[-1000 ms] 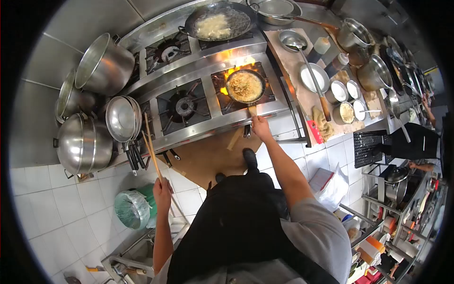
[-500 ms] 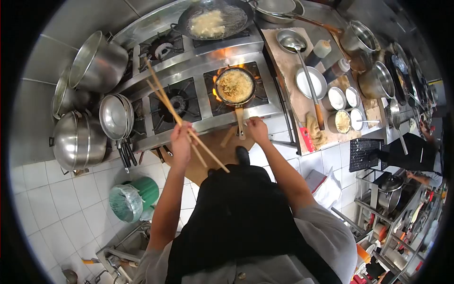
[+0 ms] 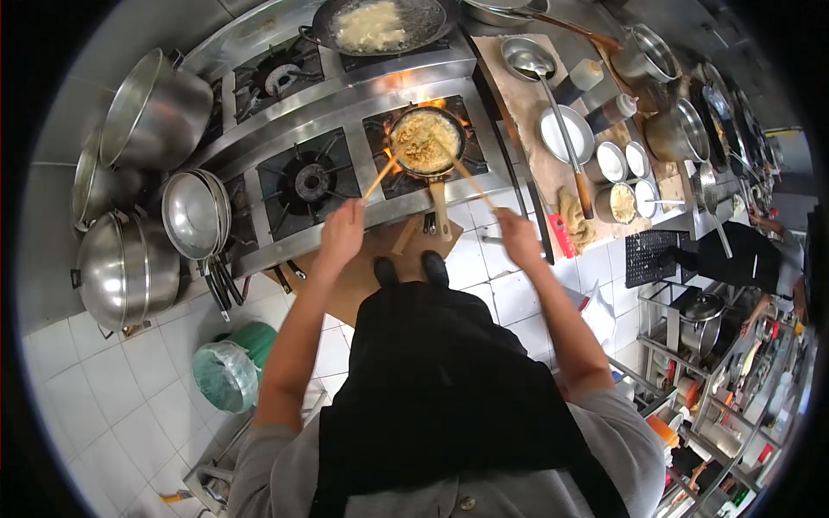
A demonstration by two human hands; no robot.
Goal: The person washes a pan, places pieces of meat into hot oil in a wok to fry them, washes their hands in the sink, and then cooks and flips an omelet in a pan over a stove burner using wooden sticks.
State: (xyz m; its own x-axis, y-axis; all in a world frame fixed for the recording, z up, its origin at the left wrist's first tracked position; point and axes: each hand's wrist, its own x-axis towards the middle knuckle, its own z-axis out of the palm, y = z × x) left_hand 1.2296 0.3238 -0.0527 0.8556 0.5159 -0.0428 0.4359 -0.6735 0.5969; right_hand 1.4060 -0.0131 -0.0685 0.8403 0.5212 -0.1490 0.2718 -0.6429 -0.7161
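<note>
A small frying pan (image 3: pixel 438 175) sits over a lit burner, with browned, crumbly food (image 3: pixel 423 140) frying in bubbling oil. My left hand (image 3: pixel 344 231) is closed round one long wooden chopstick (image 3: pixel 379 179), whose tip reaches the pan's left side. Another long chopstick (image 3: pixel 473 184) is gripped in my right hand (image 3: pixel 518 236), its tip in the food from the right. Between my hands the pan's wooden handle (image 3: pixel 439 211) points toward me, touched by neither.
A wok (image 3: pixel 324 26) of oil and pale food stands behind. Stacked pans (image 3: pixel 197 211) and a pot (image 3: pixel 164 112) are at left. On the right counter lie a ladle (image 3: pixel 566 138), sauce bottles (image 3: pixel 610 114) and small bowls (image 3: pixel 621 203). A co-worker (image 3: pixel 743 259) stands far right.
Both chopsticks were in my left hand; now each hand has one. My hands have moved apart, and the chopstick tips have come into the pan. The view has shifted slightly.
</note>
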